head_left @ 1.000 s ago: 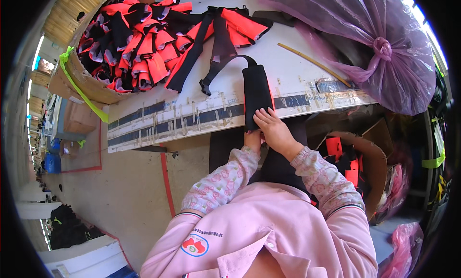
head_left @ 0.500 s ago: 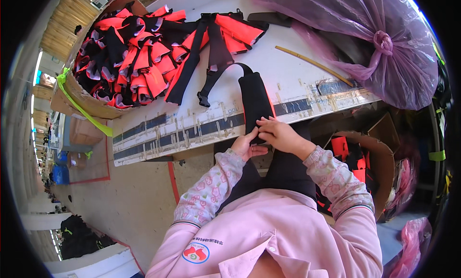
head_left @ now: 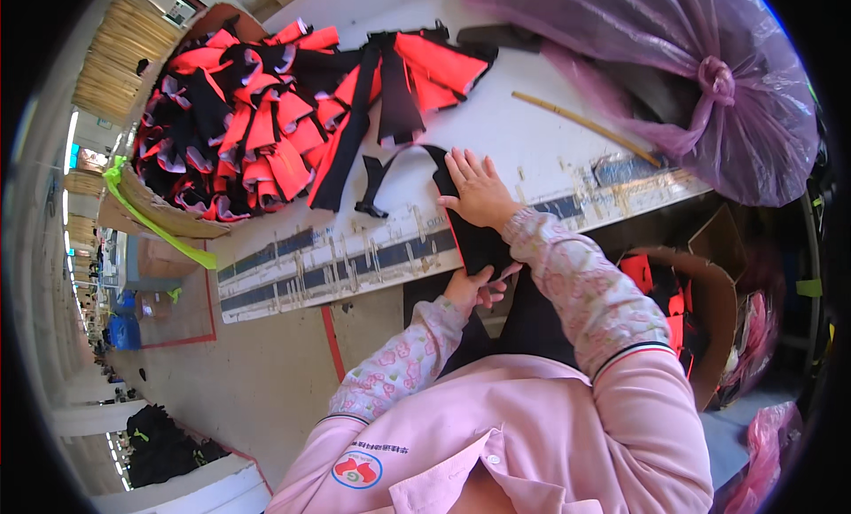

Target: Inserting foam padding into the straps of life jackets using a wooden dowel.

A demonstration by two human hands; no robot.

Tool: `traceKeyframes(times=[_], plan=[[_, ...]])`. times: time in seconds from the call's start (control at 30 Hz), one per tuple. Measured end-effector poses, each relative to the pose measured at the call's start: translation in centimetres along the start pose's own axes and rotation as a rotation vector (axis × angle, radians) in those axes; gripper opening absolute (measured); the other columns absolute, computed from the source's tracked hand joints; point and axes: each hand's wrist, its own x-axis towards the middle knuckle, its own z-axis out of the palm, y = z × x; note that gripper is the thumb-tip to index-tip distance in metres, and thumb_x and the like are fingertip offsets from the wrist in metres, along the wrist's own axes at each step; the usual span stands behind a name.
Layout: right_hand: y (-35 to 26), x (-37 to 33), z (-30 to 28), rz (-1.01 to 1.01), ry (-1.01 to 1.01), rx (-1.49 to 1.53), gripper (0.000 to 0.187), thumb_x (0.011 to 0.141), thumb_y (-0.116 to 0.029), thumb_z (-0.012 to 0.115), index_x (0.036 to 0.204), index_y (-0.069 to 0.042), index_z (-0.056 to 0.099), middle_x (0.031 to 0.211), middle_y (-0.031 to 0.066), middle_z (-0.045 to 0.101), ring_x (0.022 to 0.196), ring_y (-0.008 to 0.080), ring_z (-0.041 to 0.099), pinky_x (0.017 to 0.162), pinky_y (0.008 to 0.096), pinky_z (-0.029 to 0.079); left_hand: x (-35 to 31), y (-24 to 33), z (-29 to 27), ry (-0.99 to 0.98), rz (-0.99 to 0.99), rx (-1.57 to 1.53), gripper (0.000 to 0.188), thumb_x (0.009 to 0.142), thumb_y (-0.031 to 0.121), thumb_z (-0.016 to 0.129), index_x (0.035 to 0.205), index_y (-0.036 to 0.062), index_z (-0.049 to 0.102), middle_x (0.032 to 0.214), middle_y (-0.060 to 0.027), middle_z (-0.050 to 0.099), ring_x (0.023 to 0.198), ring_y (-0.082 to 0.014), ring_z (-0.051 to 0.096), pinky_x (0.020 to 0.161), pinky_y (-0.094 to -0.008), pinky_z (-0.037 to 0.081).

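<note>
The flat black band (head_left: 484,246), orange along its side, crosses the front edge of the white table (head_left: 541,150). The right hand (head_left: 479,193) lies on it, fingers straight; the left hand (head_left: 467,290) pinches its near end.

A factory workshop: a taped bench (head_left: 496,115) at twelve o'clock, strips (head_left: 288,168) heaped in a carton (head_left: 211,17) at ten, a knotted bag (head_left: 762,115) at two, a second carton (head_left: 720,297) at three, red floor lines (head_left: 186,342) at eight
</note>
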Motion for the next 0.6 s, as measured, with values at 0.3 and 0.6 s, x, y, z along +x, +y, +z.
traceKeyframes(times=[0.3,0.6], plan=[[-1.5,-4.9,-1.4,-0.070,-0.001,-0.038,0.081,0.081,-0.053,0.045,0.133,0.006,0.023,0.139,0.0241,0.023,0.130,0.0365,0.019,0.104,0.0492,0.018,-0.7,-1.9,0.2,0.041,0.002,-0.115,0.025,0.087,0.020,0.055,0.095,-0.0035,0.052,0.077,-0.0178,0.060,0.053,-0.0200,0.057,0.060,-0.0366,0.054],[-4.0,-18.1,-10.0,-0.223,-0.080,-0.320,0.051,0.076,-0.021,0.052,0.121,0.003,0.045,0.127,0.0156,0.043,0.122,0.0244,0.037,0.102,0.0404,0.026,-1.5,-1.3,0.5,-0.053,-0.097,-0.119,0.024,0.086,0.029,0.055,0.078,0.0068,0.059,0.061,-0.0024,0.054,0.058,-0.0135,0.053,0.060,-0.0343,0.048]])
